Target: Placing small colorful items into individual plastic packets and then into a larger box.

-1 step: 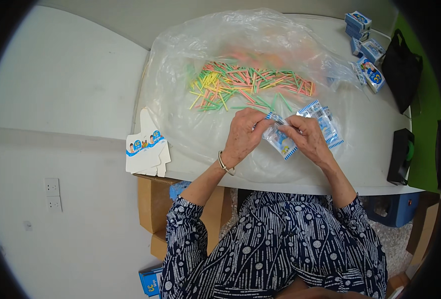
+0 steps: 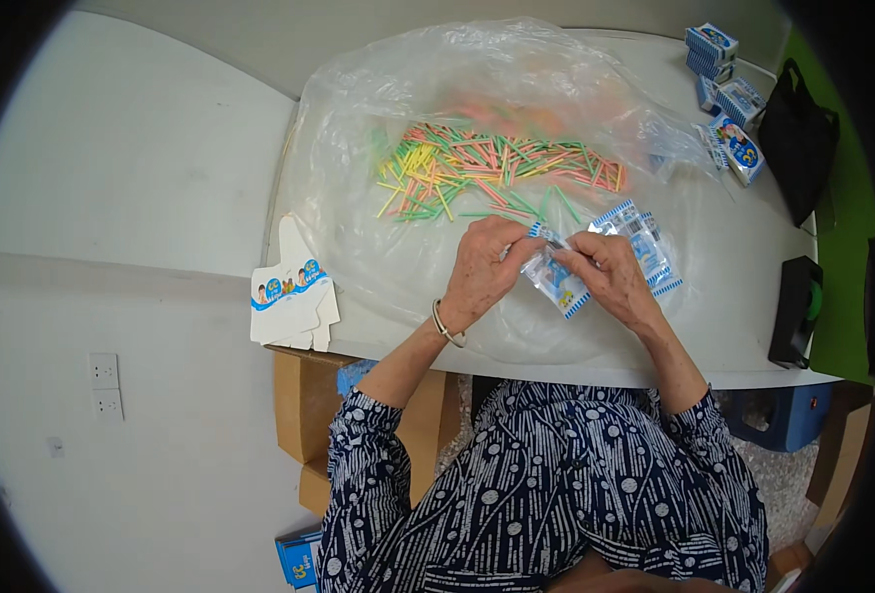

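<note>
A small blue-and-white plastic packet [image 2: 562, 294] is held between my two hands over the near part of the table. My left hand [image 2: 485, 269] pinches its upper left edge between thumb and fingers. On the other side my right hand [image 2: 611, 274] grips the packet's upper right part, its thumb pressed on top. Several similar packets [image 2: 658, 253] lie overlapping just beyond and beside the right hand. Past both hands, a heap of thin pink, green and yellow sticks [image 2: 502, 163] rests in a large clear plastic bag [image 2: 349, 119] spread across the table.
White printed flat cartons [image 2: 291, 314] lie at the table's left edge. Small blue-and-white boxes [image 2: 711, 44] are stacked at the far right, near a black bag [image 2: 798, 143]. A black tape dispenser [image 2: 795, 311] stands at the right edge. Below the table are cardboard boxes [image 2: 299, 410].
</note>
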A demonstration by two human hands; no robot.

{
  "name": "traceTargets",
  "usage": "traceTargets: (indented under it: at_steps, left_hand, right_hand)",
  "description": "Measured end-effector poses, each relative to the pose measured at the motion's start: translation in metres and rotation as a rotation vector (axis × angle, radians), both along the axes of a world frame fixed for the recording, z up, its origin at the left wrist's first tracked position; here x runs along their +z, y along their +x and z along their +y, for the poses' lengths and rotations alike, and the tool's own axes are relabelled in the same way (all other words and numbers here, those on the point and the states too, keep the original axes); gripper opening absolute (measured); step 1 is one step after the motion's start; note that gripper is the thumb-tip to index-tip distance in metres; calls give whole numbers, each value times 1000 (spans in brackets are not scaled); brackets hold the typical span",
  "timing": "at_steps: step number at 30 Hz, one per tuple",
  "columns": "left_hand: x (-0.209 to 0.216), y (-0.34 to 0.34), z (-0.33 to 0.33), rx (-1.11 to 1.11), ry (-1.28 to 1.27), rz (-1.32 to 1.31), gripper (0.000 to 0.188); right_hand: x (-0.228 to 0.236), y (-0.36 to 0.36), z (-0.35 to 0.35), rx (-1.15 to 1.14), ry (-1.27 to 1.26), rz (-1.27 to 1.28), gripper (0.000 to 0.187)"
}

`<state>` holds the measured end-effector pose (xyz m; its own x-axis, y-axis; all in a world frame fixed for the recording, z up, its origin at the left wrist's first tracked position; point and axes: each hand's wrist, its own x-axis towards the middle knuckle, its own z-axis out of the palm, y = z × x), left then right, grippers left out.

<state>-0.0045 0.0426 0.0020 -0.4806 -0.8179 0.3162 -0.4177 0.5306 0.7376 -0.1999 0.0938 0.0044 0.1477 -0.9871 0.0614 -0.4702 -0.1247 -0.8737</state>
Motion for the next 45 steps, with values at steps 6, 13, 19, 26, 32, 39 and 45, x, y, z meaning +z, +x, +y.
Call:
traceTargets:
  at_steps: [6,13,19,26,32,39,45]
  left_hand:
    - [-16,22,-56,-53,348,280,22]
    - [-49,79,-178,412,32,19,29]
    - [-32,131,-247,484,-454,-240,32]
    - [-9,160,-252,495,-543,-297,30]
    - [-16,132,-226,599,-73,-692,38]
    - [-47,115,-238,780,209,-810,63]
    - [-52,84,-249,839,287,-904,67]
  right_hand:
    - [4,-1,-9,-22,-159,-45,24]
    - [6,19,-64,79,-353,54,25]
    - [-1,13,-149,145,-252,-105,26]
    - [33,-31,-197,144,-140,-337,25]
    - [22,-26,-206,46,-160,-460,30]
    - [12,-31,-217,117,-109,-509,25]
    - [9,-30,-214,74,-64,-515,24]
